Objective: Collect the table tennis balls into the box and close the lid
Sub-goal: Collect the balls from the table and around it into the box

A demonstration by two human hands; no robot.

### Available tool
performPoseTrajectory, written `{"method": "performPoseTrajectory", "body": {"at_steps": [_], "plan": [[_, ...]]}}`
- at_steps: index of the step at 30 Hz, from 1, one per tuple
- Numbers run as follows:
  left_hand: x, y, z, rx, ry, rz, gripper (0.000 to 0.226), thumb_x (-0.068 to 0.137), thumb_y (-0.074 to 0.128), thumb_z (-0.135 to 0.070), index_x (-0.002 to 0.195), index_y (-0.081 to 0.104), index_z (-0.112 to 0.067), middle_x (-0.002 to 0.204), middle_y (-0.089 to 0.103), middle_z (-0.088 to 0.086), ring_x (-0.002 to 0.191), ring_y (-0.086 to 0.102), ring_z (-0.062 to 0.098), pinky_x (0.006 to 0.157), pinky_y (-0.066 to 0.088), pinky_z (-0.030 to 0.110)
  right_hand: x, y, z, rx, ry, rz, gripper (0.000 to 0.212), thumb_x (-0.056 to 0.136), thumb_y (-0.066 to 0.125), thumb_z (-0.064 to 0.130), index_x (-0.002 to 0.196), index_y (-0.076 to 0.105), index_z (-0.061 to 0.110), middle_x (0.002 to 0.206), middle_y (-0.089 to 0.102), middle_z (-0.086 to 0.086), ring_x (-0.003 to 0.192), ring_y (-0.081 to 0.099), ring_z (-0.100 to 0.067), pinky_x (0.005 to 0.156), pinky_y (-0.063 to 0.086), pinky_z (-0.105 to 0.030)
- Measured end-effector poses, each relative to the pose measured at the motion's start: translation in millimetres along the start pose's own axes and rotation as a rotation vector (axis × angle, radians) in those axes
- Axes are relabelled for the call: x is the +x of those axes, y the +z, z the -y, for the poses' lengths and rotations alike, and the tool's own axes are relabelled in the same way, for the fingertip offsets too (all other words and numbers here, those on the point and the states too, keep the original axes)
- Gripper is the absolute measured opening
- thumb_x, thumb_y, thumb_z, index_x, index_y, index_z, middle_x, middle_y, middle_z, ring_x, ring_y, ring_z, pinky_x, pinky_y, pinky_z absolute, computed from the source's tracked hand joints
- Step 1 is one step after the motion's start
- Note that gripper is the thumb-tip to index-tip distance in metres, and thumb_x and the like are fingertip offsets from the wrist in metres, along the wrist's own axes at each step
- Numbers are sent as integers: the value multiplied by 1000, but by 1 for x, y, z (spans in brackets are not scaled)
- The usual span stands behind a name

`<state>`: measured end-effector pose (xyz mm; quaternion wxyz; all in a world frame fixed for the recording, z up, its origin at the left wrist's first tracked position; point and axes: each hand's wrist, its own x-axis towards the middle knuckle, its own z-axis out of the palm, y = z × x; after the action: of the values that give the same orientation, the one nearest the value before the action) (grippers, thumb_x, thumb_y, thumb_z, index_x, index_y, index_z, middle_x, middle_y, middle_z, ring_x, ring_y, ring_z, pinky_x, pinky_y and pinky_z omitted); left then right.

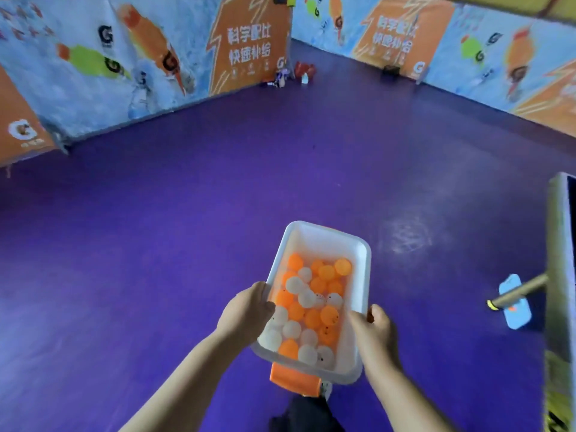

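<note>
A white translucent plastic box (361, 275) is held up over the purple floor, its lid off. Inside lie several orange and white table tennis balls (311, 307). My left hand (249, 310) grips the box's left rim, fingers curled over the edge. My right hand (375, 328) grips the right rim and seems to pinch a small orange ball (370, 314) against it. An orange clasp or lid part (293, 380) pokes out beneath the box's near end.
Purple floor (187, 244) spreads all around. Printed barrier boards (124, 73) fence the court at the back. A table tennis table edge (561, 244) and its leg (520, 293) stand at right, beside a light blue object (514, 307) on the floor. Bottles and bags (296, 74) sit in the far corner.
</note>
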<state>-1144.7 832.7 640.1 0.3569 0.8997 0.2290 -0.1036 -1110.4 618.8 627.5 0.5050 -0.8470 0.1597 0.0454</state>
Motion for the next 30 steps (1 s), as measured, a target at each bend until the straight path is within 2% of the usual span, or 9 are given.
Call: {"method": "performPoseTrajectory", "body": {"at_steps": [5, 9, 14, 19, 22, 24, 26, 28, 30], "plan": [[104, 21, -76, 14, 66, 42, 17, 82, 53, -19, 98, 59, -14, 88, 65, 4, 82, 61, 26, 58, 40, 30, 115, -10, 9, 65, 61, -61, 31, 77, 65, 17, 60, 40, 11, 56, 45, -4, 56, 41, -20, 52, 31, -31], [184, 29, -156, -11, 112, 45, 15, 82, 56, -20, 95, 59, -13, 85, 64, 6, 75, 58, 26, 57, 39, 30, 213, -31, 35, 112, 62, -93, 27, 63, 59, 33, 61, 46, 10, 56, 49, -3, 55, 44, -21, 52, 34, -33], [265, 45, -240, -31, 185, 80, 12, 82, 57, -22, 93, 58, -16, 80, 63, 2, 73, 59, 27, 59, 42, 32, 318, -62, 65, 156, 57, -148, 24, 62, 57, 31, 60, 43, 11, 54, 45, -1, 53, 40, -18, 51, 32, -31], [341, 70, -305, -24, 214, 127, 19, 84, 56, -19, 102, 60, -13, 90, 66, 7, 83, 62, 31, 67, 50, 40, 403, -81, 75, 175, 71, -213, 26, 65, 59, 28, 58, 39, 13, 53, 41, 2, 53, 36, -16, 47, 31, -31], [392, 91, -347, -1, 268, 170, 20, 83, 55, -18, 102, 59, -10, 91, 67, 10, 84, 62, 33, 68, 51, 42, 460, -95, 76, 152, 110, -259, 30, 75, 65, 19, 58, 40, 13, 55, 42, 2, 51, 37, -13, 41, 29, -22], [433, 105, -382, -8, 307, 225, 24, 78, 53, -25, 98, 59, -12, 89, 67, 10, 83, 63, 33, 67, 51, 43, 507, -105, 78, 155, 141, -316, 28, 69, 63, 27, 59, 41, 12, 55, 42, 1, 51, 37, -13, 44, 29, -27], [477, 118, -419, -39, 355, 276, 37, 69, 48, -33, 98, 60, -13, 88, 68, 8, 81, 63, 32, 67, 51, 45, 556, -115, 85, 163, 159, -370, 27, 69, 62, 26, 59, 42, 11, 55, 42, 0, 53, 37, -16, 45, 30, -30], [526, 132, -462, -60, 401, 319, 35, 72, 50, -31, 100, 61, -14, 87, 67, 8, 80, 64, 31, 67, 52, 45, 609, -128, 94, 179, 193, -407, 27, 76, 64, 16, 59, 44, 11, 56, 44, 0, 54, 38, -17, 43, 32, -24], [568, 143, -506, -50, 433, 359, 27, 74, 51, -27, 97, 61, -16, 85, 67, 6, 76, 63, 30, 64, 52, 43, 655, -146, 108, 155, 206, -446, 27, 74, 64, 21, 58, 44, 12, 55, 44, 0, 51, 38, -15, 37, 31, -15]]}}
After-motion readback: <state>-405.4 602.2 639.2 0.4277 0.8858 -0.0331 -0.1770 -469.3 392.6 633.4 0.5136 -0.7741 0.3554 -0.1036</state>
